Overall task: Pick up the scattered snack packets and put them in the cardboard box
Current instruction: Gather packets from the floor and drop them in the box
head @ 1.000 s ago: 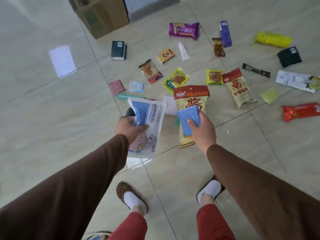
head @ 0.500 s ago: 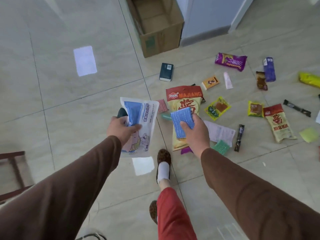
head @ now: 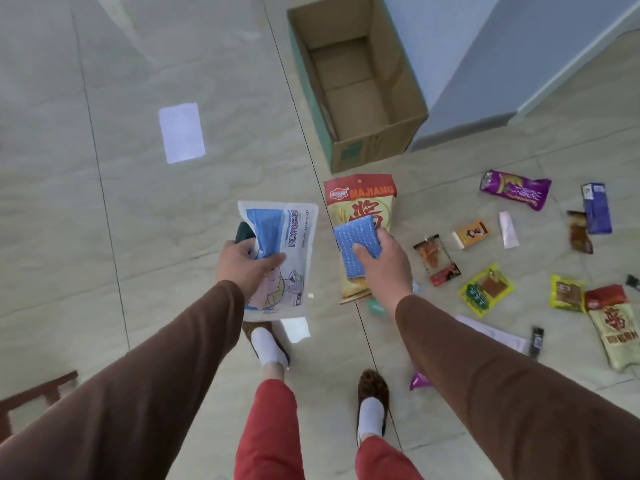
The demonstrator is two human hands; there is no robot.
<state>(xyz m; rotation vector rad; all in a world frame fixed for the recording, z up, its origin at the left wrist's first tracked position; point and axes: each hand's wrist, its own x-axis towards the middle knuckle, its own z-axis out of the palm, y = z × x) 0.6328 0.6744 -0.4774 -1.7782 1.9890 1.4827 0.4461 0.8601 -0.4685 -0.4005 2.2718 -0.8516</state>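
The open brown cardboard box [head: 356, 88] stood on the pale tiled floor [head: 104, 220] ahead of the person, beside a grey-blue wall, and its inside showed only bare cardboard, so nothing appeared to have been dropped in.

Both hands were loaded. The left hand [head: 247, 265] was clamped on a white and blue flat pouch with a cartoon print [head: 280, 258], with a dark green object [head: 244, 232] tucked behind it that was too hidden to identify. The right hand [head: 381, 263] gripped a small blue textured packet [head: 358, 242] pressed against a tall yellow and red snack bag marked MAJIANG [head: 360, 209]. These held items hung in the air short of the box, between it and the person's feet.

Most of the work looked undone. Scattered on the floor to the right lay a purple wrapper [head: 515, 188], a blue-violet packet [head: 596, 207], a small orange packet [head: 471, 233], a pale pink tube-shaped sachet [head: 508, 229], a clear red-printed packet [head: 437, 259], a yellow-green square packet [head: 486, 289], a small yellow packet [head: 568, 293] and a second red and beige bag [head: 616, 325], all well apart from the box. A bit of bright purple wrapper [head: 418, 381] peeked out by the right sleeve.

In my judgement the task was in its early stage: a first handful was on its way, and several more trips would be needed.
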